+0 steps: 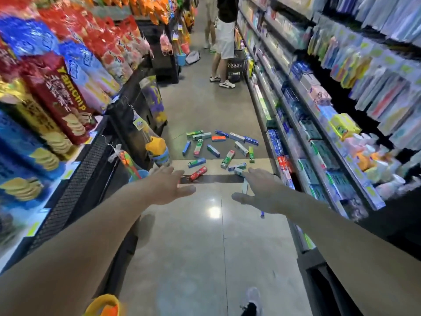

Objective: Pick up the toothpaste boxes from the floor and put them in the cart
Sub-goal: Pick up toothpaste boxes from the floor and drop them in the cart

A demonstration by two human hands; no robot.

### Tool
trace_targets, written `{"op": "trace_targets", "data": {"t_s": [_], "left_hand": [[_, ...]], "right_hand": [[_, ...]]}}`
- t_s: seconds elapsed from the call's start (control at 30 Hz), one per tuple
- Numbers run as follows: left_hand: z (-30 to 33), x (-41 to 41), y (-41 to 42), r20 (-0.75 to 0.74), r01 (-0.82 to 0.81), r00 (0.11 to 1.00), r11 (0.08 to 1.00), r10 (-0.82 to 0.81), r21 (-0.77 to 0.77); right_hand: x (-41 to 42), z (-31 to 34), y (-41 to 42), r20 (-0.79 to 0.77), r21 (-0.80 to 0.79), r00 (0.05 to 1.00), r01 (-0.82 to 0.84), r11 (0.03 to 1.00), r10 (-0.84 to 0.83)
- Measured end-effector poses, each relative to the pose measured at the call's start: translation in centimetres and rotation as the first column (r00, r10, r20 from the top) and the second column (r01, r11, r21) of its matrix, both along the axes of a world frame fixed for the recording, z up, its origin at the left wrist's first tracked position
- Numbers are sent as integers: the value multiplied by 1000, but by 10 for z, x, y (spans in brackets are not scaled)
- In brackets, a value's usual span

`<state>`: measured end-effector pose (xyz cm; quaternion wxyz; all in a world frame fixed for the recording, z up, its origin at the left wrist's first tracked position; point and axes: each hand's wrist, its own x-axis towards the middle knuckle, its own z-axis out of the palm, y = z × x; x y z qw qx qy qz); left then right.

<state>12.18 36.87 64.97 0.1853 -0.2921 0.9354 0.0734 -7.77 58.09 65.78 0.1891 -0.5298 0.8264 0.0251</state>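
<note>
**Status: nothing picked yet, no cart in frame**

Head view, only cam:
- Nearest: shoe (251, 301) bottom centre-right, orange/yellow blob (103, 305) bottom left (can't ID).
- Both forearms stretch fwd over bare floor. Left hand (169, 184) and right hand (259, 190) mid-frame, fingers straight and spread, holding nothing.
- Toothpaste boxes (218, 148) scattered flat on floor (205, 247) at frame centre, beyond the hands, well apart from them. Red box (198, 174) is nearest the left hand in pic. One pale box partly hidden behind right hand.
- Progress (judgement): ~0%. All boxes seem still on floor; whole pile left to do. Cart not visible, so drop point unknown.

Surroundings / obstacles:
- Snack shelf (57, 99) left, hanging toys (157, 149) poke into aisle near pile.
- Toiletries shelf (319, 133) right, tight to the boxes.
- Two ppl (224, 39) + black basket (237, 67) upper centre, far down aisle, not blocking.
- Aisle narrow; probably need to step closer and crouch.
</note>
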Motion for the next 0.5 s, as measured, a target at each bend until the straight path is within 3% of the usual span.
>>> {"op": "trace_targets", "data": {"t_s": [0.33,0.5], "left_hand": [[2,-117,-87,22,-137,990,990,136,23],[6,-156,-127,19,-223,975,972,222,67]], "right_hand": [[-150,-14,-134,-9,78,995,-100,992,101],[-196,-19,-198,1,34,983,-183,983,183]]}}
